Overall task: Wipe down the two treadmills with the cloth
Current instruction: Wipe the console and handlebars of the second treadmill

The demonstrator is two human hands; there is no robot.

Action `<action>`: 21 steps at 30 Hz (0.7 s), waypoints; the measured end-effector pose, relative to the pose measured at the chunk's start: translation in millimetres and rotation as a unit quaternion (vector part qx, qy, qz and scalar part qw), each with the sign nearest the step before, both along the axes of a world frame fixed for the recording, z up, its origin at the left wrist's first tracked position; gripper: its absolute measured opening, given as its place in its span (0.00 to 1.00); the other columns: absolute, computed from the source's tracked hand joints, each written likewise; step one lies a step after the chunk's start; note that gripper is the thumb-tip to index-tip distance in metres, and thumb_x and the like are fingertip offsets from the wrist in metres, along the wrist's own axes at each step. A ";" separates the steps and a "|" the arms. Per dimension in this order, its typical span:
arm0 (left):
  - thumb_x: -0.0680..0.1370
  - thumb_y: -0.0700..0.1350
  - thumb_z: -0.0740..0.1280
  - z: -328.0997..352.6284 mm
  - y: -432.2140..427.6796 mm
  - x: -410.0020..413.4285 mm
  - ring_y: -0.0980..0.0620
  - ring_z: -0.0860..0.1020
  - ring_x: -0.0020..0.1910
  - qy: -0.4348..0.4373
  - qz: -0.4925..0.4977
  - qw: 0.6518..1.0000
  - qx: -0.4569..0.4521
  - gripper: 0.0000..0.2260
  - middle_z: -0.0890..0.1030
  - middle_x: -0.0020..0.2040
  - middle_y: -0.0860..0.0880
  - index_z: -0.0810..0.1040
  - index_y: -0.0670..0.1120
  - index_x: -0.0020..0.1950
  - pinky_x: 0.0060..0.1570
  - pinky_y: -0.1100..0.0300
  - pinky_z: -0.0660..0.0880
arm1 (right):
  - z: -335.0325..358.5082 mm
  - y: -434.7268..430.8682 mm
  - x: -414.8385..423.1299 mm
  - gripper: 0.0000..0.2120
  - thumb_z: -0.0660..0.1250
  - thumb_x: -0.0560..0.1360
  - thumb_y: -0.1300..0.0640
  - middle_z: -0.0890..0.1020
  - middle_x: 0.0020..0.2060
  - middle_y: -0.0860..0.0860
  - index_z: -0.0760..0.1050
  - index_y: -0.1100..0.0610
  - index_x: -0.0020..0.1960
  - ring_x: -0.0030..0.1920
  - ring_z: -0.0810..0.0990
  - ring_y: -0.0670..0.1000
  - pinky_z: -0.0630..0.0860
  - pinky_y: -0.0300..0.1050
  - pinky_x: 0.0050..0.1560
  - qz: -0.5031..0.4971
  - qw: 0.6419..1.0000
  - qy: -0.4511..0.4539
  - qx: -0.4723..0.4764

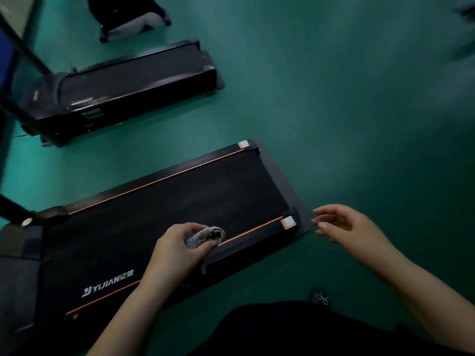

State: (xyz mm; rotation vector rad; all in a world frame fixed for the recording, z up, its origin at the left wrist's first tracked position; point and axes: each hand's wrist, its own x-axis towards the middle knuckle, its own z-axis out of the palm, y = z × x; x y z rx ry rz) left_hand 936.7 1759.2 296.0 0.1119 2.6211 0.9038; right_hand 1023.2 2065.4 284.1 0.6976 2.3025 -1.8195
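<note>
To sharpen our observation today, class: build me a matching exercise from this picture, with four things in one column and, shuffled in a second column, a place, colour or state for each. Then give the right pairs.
Column A
1. cloth
2. right hand
3. near treadmill
4. far treadmill

Column B
a. has orange lines along its sides
b. bunched in the grip of the left hand
c. plain black, at the upper left of the view
d. holds nothing, fingers relaxed, above the green floor

Pairs: 1-b; 2-d; 3-a; 4-c
</note>
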 end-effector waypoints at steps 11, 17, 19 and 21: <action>0.69 0.50 0.77 -9.0 221.0 -35.2 0.70 0.74 0.47 -0.008 -0.057 0.998 0.026 0.13 0.78 0.50 0.62 0.80 0.58 0.51 0.43 0.81 0.66 | -8.5 197.4 -23.9 0.11 0.66 0.75 0.68 0.84 0.45 0.52 0.77 0.54 0.50 0.44 0.83 0.52 0.73 0.28 0.37 -0.045 0.999 -0.027 -0.007; 0.72 0.51 0.73 -18.5 279.3 -104.9 0.67 0.77 0.40 -0.022 -0.030 0.999 0.025 0.06 0.81 0.41 0.59 0.77 0.62 0.41 0.36 0.73 0.69 | -8.9 256.0 -86.9 0.11 0.65 0.75 0.70 0.83 0.45 0.54 0.77 0.55 0.49 0.43 0.82 0.53 0.74 0.28 0.38 -0.060 0.998 -0.010 -0.009; 0.73 0.51 0.72 -21.0 301.7 -136.1 0.66 0.78 0.39 -0.037 -0.020 0.998 0.036 0.06 0.82 0.39 0.59 0.77 0.61 0.41 0.36 0.71 0.70 | -5.7 275.1 -111.6 0.10 0.65 0.75 0.69 0.83 0.45 0.54 0.77 0.56 0.50 0.42 0.82 0.52 0.74 0.29 0.38 -0.068 0.998 -0.003 -0.010; 0.74 0.51 0.72 -23.1 325.3 -168.4 0.65 0.78 0.41 -0.033 -0.017 0.998 0.045 0.06 0.81 0.39 0.59 0.77 0.61 0.41 0.36 0.70 0.70 | -1.5 295.8 -138.3 0.10 0.65 0.76 0.69 0.83 0.45 0.53 0.77 0.56 0.50 0.42 0.82 0.51 0.74 0.28 0.38 -0.065 0.998 0.003 -0.004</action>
